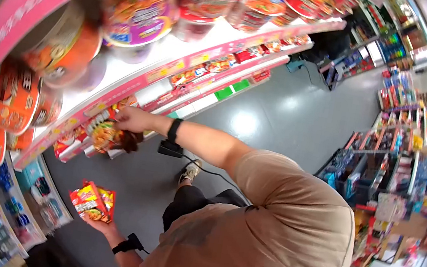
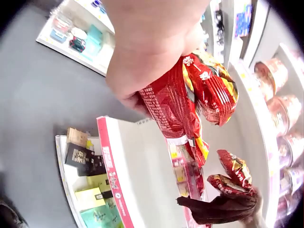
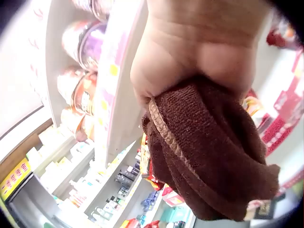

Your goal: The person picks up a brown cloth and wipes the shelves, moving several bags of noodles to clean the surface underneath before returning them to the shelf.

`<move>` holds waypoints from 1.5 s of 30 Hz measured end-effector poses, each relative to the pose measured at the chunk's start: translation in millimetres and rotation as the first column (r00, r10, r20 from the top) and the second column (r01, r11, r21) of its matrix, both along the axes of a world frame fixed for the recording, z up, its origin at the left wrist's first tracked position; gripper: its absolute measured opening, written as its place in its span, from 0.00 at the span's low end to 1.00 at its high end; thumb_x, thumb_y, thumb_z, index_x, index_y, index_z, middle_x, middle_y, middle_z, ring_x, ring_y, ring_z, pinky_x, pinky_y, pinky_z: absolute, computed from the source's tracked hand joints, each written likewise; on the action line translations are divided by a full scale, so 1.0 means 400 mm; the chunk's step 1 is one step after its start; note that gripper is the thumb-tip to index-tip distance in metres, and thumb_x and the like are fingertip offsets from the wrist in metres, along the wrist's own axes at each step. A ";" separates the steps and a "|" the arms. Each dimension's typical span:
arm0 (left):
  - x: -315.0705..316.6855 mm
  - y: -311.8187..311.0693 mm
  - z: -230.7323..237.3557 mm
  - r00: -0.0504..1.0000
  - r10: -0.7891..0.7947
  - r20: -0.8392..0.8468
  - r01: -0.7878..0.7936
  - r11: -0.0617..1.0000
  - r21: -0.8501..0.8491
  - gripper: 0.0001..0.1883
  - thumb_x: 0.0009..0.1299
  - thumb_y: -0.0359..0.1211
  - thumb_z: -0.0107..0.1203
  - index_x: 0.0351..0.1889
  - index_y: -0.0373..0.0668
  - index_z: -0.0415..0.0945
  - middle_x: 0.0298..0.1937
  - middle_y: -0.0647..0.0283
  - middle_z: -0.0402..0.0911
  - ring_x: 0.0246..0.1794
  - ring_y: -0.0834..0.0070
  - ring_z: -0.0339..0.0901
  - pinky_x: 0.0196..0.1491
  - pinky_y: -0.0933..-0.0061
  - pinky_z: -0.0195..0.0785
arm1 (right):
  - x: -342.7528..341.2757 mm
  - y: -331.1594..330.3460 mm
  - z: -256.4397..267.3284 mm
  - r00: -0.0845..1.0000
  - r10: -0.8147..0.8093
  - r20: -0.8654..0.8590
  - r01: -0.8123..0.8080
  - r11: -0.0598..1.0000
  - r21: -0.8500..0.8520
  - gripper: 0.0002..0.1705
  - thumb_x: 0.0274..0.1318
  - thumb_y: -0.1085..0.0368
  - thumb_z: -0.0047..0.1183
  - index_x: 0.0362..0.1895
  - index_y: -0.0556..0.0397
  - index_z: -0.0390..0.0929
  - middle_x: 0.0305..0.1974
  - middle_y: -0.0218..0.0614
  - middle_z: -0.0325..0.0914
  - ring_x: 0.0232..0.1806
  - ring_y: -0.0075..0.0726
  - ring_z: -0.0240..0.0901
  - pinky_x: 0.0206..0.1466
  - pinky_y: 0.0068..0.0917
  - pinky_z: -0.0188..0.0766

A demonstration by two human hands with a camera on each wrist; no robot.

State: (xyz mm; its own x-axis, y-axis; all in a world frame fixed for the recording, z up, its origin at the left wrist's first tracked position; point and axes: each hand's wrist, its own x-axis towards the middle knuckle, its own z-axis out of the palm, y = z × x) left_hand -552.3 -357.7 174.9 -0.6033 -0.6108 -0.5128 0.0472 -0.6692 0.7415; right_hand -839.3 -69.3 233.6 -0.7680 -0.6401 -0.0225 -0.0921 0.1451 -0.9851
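My left hand (image 1: 98,225) holds red and yellow instant noodle packets (image 1: 91,201) low over the floor. In the left wrist view the red noodle packets (image 2: 166,102) hang below the palm, the fingers mostly hidden. My right hand (image 1: 136,120) reaches to the shelf's front edge, gripping a brown cloth (image 3: 209,147) together with an orange-red noodle packet (image 1: 106,134). The cloth is bunched under the palm in the right wrist view and hides the fingers. From the left wrist view, the packet (image 2: 232,173) sticks up above the cloth.
Instant noodle tubs (image 1: 12,96) line the upper shelf, right above the hands. Lower pink-edged shelves (image 1: 204,84) hold more packets. Another shelf unit (image 1: 31,188) stands at lower left, and grey floor (image 1: 290,106) runs along the aisle to further goods racks (image 1: 382,160).
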 end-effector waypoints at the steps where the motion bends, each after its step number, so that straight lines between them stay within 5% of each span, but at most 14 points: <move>1: -0.023 0.023 -0.013 0.993 -0.101 -0.060 0.104 0.993 0.057 0.33 0.69 0.50 0.41 0.68 0.45 0.56 0.65 0.57 0.66 0.63 0.58 0.66 0.62 0.54 0.64 | 0.035 0.075 0.017 1.000 -0.001 0.020 0.001 1.000 -0.002 0.18 0.53 0.59 0.55 0.19 0.58 0.68 0.14 0.36 0.63 0.19 0.28 0.59 0.26 0.34 0.60; 3: -0.095 0.111 -0.006 0.928 -0.334 -0.163 0.349 0.934 0.076 0.33 0.68 0.50 0.43 0.69 0.45 0.56 0.66 0.57 0.65 0.65 0.58 0.65 0.63 0.54 0.63 | 0.116 0.217 0.028 0.997 -0.082 -0.011 0.081 0.995 -0.054 0.17 0.55 0.59 0.54 0.22 0.60 0.70 0.15 0.35 0.65 0.21 0.25 0.60 0.26 0.34 0.60; 5: -0.166 0.197 -0.020 0.916 -0.401 -0.012 0.401 0.913 0.073 0.33 0.68 0.49 0.43 0.68 0.46 0.56 0.66 0.57 0.66 0.65 0.58 0.65 0.64 0.54 0.63 | 0.237 0.384 0.090 0.972 -0.196 0.126 0.200 0.980 -0.016 0.14 0.59 0.60 0.52 0.30 0.59 0.74 0.17 0.33 0.71 0.17 0.25 0.67 0.19 0.28 0.64; 8: -0.276 0.355 -0.069 0.727 -0.674 -0.133 0.687 0.717 0.122 0.32 0.68 0.50 0.43 0.68 0.46 0.58 0.65 0.59 0.66 0.64 0.59 0.66 0.63 0.53 0.63 | 0.440 0.621 0.184 0.897 -0.407 0.172 0.414 0.910 -0.011 0.12 0.63 0.61 0.47 0.36 0.57 0.76 0.21 0.33 0.79 0.19 0.32 0.79 0.12 0.23 0.70; 12: -0.374 0.680 0.036 0.306 -0.949 -0.074 0.949 0.298 0.102 0.33 0.68 0.52 0.41 0.68 0.45 0.58 0.66 0.58 0.66 0.64 0.58 0.65 0.64 0.54 0.62 | 0.797 0.819 0.274 0.586 -0.708 0.394 0.774 0.633 -0.013 0.12 0.63 0.64 0.46 0.43 0.59 0.74 0.26 0.39 0.81 0.28 0.40 0.83 0.12 0.22 0.70; 14: -0.439 0.850 -0.017 0.060 -0.990 -0.130 0.995 0.049 0.087 0.34 0.69 0.52 0.38 0.68 0.43 0.57 0.67 0.56 0.65 0.65 0.58 0.65 0.64 0.53 0.62 | 0.979 0.875 0.202 0.390 -0.889 0.241 0.914 0.406 0.021 0.12 0.63 0.65 0.44 0.43 0.59 0.74 0.30 0.40 0.81 0.28 0.40 0.83 0.13 0.24 0.71; 19: -0.313 1.206 0.142 -0.379 -0.923 -0.061 0.925 -0.376 -0.062 0.31 0.70 0.50 0.40 0.67 0.44 0.60 0.64 0.60 0.68 0.62 0.62 0.68 0.63 0.56 0.64 | 1.472 0.712 0.150 -0.107 -0.795 0.598 0.943 -0.272 -0.192 0.12 0.61 0.68 0.46 0.43 0.64 0.75 0.33 0.41 0.81 0.32 0.39 0.83 0.26 0.27 0.78; 21: -0.258 1.332 0.088 -0.570 -0.815 -0.106 0.822 -0.566 -0.070 0.31 0.70 0.50 0.42 0.66 0.44 0.60 0.64 0.60 0.69 0.62 0.63 0.69 0.63 0.57 0.64 | 1.646 0.613 0.069 -0.401 -0.827 0.394 0.885 -0.461 -0.067 0.12 0.58 0.67 0.51 0.40 0.64 0.78 0.35 0.35 0.81 0.37 0.24 0.75 0.39 0.25 0.73; 23: 0.024 1.457 0.222 -0.691 -0.720 -0.061 0.718 -0.675 -0.169 0.31 0.70 0.51 0.44 0.66 0.44 0.60 0.64 0.61 0.69 0.62 0.64 0.68 0.62 0.59 0.64 | 1.839 0.497 0.000 -0.611 -0.740 0.280 0.760 -0.648 -0.053 0.11 0.58 0.67 0.53 0.38 0.63 0.79 0.33 0.31 0.79 0.37 0.21 0.72 0.41 0.24 0.70; 27: 0.423 1.613 0.199 -0.959 -0.277 -0.060 0.282 -0.954 -0.103 0.31 0.70 0.50 0.46 0.66 0.42 0.60 0.64 0.60 0.69 0.62 0.64 0.69 0.62 0.61 0.65 | 2.127 0.117 0.010 -0.857 -0.352 0.376 0.352 -0.933 -0.070 0.10 0.58 0.66 0.55 0.38 0.62 0.80 0.32 0.28 0.79 0.36 0.19 0.71 0.40 0.22 0.68; 30: 0.827 1.581 0.199 -1.000 -0.003 -0.009 0.004 -0.996 -0.093 0.29 0.70 0.48 0.47 0.63 0.38 0.62 0.60 0.56 0.74 0.55 0.64 0.75 0.58 0.62 0.70 | 2.310 -0.189 -0.044 -0.956 -0.092 0.279 0.079 -0.995 -0.057 0.10 0.57 0.67 0.55 0.39 0.61 0.81 0.34 0.29 0.79 0.37 0.19 0.71 0.40 0.22 0.69; 32: 1.092 1.457 0.193 -0.977 0.209 0.038 -0.212 -0.974 -0.076 0.28 0.71 0.46 0.47 0.63 0.36 0.62 0.59 0.55 0.74 0.55 0.64 0.76 0.58 0.62 0.70 | 2.372 -0.396 -0.040 -0.877 0.185 0.443 -0.250 -0.964 -0.094 0.14 0.57 0.64 0.53 0.43 0.61 0.79 0.36 0.31 0.80 0.40 0.22 0.74 0.44 0.22 0.71; 36: 1.578 1.123 0.130 -0.800 0.599 -0.033 -0.599 -0.801 -0.021 0.24 0.69 0.40 0.51 0.59 0.36 0.65 0.55 0.58 0.76 0.53 0.67 0.76 0.59 0.64 0.69 | 2.498 -0.770 -0.029 -0.734 0.403 0.546 -0.524 -0.848 -0.078 0.16 0.57 0.66 0.51 0.46 0.63 0.78 0.41 0.39 0.81 0.43 0.31 0.78 0.47 0.26 0.73; 45: 2.169 0.425 0.075 -0.611 0.766 -0.198 -0.792 -0.595 0.139 0.14 0.69 0.41 0.53 0.45 0.42 0.75 0.41 0.63 0.82 0.38 0.73 0.80 0.39 0.72 0.75 | 2.490 -1.233 0.061 -0.553 0.635 0.539 -0.803 -0.578 -0.143 0.18 0.60 0.69 0.49 0.53 0.63 0.74 0.46 0.38 0.80 0.46 0.29 0.77 0.51 0.25 0.72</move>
